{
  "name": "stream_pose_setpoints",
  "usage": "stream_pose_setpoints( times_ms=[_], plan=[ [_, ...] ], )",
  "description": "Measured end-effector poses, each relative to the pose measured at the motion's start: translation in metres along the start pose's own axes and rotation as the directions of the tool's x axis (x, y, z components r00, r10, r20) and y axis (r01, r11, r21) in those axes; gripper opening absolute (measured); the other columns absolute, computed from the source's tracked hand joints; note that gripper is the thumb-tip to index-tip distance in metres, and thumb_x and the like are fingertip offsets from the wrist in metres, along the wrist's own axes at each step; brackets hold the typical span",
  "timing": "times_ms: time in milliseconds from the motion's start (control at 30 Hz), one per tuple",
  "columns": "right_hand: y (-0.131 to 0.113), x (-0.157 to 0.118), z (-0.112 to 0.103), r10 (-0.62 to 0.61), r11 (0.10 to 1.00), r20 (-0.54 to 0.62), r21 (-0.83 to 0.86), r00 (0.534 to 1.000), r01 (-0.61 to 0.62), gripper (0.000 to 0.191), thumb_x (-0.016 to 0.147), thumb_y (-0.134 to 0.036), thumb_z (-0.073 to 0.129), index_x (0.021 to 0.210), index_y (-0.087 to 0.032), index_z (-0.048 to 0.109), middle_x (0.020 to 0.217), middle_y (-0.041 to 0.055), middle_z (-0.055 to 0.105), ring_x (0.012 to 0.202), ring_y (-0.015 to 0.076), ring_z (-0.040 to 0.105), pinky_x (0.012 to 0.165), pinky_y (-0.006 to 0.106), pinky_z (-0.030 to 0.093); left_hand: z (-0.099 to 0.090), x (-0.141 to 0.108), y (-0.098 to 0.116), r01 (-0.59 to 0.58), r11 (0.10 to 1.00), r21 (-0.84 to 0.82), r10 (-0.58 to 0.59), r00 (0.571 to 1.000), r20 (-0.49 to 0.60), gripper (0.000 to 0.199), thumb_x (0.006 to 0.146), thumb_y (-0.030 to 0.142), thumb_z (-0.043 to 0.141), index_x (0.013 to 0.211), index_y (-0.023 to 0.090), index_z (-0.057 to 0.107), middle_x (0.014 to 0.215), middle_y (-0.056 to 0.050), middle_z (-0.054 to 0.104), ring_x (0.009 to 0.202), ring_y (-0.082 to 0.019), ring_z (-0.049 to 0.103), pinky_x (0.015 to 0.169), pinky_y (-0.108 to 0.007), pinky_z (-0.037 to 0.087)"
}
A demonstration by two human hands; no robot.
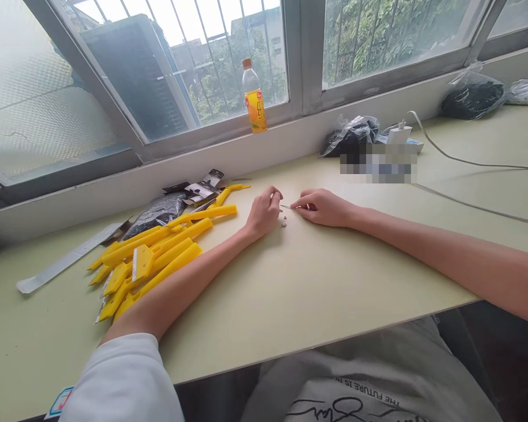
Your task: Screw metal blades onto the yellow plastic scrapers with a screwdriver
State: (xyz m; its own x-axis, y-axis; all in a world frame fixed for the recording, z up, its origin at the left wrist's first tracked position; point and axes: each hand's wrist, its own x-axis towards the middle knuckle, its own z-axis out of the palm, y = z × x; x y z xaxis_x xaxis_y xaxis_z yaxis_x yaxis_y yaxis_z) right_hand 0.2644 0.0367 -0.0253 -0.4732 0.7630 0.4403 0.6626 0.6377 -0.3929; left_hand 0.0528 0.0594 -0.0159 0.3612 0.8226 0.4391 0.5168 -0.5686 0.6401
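Observation:
Over the middle of the table my right hand (320, 207) pinches a thin metal rod (287, 206), which points left toward my other hand. It may be a screw or a pin; it is too small to tell. My left hand (265, 212) rests on its side with the fingers curled closed, and what they hold, if anything, is hidden. On the table between the hands lie two small metal nuts (284, 224). Beside my left forearm is a pile of yellow scrapers (143, 262) with long handles.
Behind the scrapers lie a black plastic bag (158, 214) and opened packaging (206, 187). A clear plastic strip (68, 258) is at the left. An orange drink bottle (256, 105) stands on the sill. A white charger (398, 135), its cable (457, 158) and dark bags (352, 136) are at the back right.

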Motion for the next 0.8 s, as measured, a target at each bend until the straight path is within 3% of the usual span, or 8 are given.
stream_pose_setpoints(
  times_ms=[167,433,800],
  plan=[
    [-0.020,-0.004,0.007,-0.013,1.000,0.016,-0.020,1.000,0.013,0.031,0.095,-0.026,0.053,0.107,-0.019,0.082,0.086,0.0070,0.066,0.068,0.0168,0.058,0.069,0.030,0.043,0.000,0.006,-0.004,0.126,0.958,-0.257,-0.140,0.989,-0.038,0.022,0.102,0.032,0.038,0.088,0.021,0.051,0.051,0.005,0.046,0.044,-0.012,0.043,0.052,-0.024,0.035],
    [-0.041,-0.008,0.015,-0.059,0.998,0.035,0.005,0.998,0.059,0.031,0.094,-0.021,0.052,0.107,-0.019,0.081,0.087,0.0069,0.066,0.070,0.0165,0.060,0.070,0.029,0.045,0.001,0.006,-0.001,0.199,0.883,-0.425,-0.241,0.969,-0.046,0.020,0.101,0.032,0.041,0.087,0.021,0.048,0.055,0.006,0.042,0.043,-0.009,0.035,0.045,-0.022,0.029],
    [-0.025,-0.003,0.011,-0.049,0.998,-0.005,0.032,0.999,0.050,0.031,0.094,-0.024,0.055,0.110,-0.020,0.081,0.090,0.0080,0.068,0.070,0.0165,0.060,0.069,0.029,0.046,0.001,0.013,-0.014,0.242,0.925,-0.292,-0.289,0.948,-0.133,0.021,0.098,0.033,0.049,0.083,0.019,0.054,0.068,0.000,0.053,0.061,-0.013,0.049,0.058,-0.024,0.039]
  ],
)
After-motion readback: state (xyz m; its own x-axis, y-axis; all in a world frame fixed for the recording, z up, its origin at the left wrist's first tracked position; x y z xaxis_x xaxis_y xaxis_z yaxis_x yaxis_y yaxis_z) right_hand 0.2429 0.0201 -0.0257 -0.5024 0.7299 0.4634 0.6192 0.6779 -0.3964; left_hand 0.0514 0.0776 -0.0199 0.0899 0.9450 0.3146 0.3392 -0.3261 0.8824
